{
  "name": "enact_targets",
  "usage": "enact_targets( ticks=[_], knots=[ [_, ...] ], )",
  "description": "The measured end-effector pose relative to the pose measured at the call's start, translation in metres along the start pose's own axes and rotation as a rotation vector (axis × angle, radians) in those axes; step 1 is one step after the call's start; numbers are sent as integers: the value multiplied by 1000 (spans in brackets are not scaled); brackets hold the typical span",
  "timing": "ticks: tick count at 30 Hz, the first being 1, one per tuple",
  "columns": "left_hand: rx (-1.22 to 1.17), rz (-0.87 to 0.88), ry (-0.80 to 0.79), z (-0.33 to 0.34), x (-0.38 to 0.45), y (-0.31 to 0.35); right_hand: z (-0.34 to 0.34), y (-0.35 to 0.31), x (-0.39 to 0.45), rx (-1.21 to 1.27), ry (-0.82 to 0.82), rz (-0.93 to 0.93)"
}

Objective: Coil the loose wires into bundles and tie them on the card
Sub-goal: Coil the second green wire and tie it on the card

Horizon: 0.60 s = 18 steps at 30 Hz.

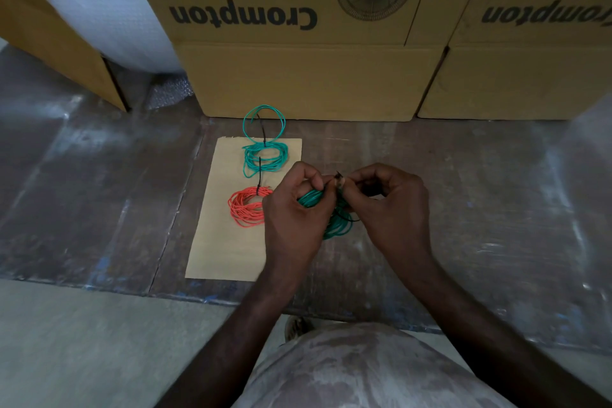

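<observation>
— Cinching now? Left hand (293, 209) grips the green coil (334, 219) beside the card (228, 242); right hand (381, 199) pinches the black tie (338, 175).
— Better to pull it snug, I'd say, with the loops kept gathered.

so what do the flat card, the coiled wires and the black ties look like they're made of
Card: looks like plain brown cardboard, matte, the same tan as the boxes behind.
Red bundle and green bundle: thin wire in smooth, brightly coloured insulation, probably plastic; any metal core is hidden.
Black tie: thin and dark; plastic or coated wire, too small to tell.
</observation>
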<state>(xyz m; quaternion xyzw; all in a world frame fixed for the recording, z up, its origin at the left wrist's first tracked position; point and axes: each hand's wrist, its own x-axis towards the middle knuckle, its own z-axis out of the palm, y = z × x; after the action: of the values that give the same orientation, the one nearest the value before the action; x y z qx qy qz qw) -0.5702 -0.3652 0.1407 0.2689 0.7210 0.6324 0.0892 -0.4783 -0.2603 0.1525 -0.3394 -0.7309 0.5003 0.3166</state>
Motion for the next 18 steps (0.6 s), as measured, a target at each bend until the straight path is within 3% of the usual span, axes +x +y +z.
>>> enact_targets(
  ticks=[9,18],
  knots=[
    [-35,-115,52,0,3,-5,-1,-2,-5,15,-12,8],
    [-37,-106,37,1,1,-6,0,-2,-3,-20,5,-12]
  ],
)
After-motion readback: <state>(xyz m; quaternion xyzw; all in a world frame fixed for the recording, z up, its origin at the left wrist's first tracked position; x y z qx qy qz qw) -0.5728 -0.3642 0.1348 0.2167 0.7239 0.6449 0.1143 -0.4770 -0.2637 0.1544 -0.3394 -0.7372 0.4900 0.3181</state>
